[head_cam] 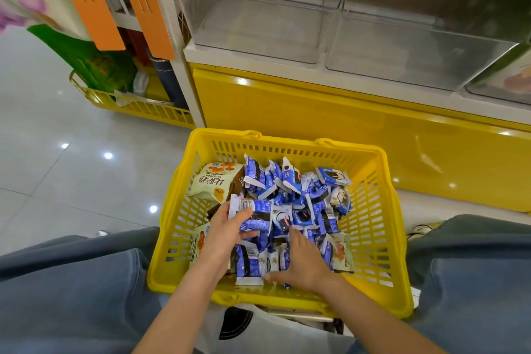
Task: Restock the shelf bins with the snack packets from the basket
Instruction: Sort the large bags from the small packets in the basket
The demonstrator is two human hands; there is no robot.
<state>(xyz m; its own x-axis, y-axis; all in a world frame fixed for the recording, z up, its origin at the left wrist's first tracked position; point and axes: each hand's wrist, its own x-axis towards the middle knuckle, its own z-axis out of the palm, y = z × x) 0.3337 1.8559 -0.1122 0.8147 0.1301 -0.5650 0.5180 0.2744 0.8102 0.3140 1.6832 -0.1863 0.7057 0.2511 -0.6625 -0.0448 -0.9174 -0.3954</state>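
Observation:
A yellow plastic basket (370,210) sits on the floor between my knees, filled with several small blue-and-white snack packets (290,181) and a few larger pale green packets (214,182). My left hand (227,234) grips a bunch of blue packets (255,215) at the left of the pile. My right hand (301,261) lies flat, fingers straight, pressing on the packets near the front of the basket. Above, two clear shelf bins, the left bin (258,26) and the right bin (416,49), stand bare on the white shelf.
A yellow cabinet front (316,112) rises behind the basket. A second yellow basket (138,108) with a green bag stands at the left by the shelf post. Orange strips (143,3) hang top left. Glossy tiled floor (57,167) spreads to the left.

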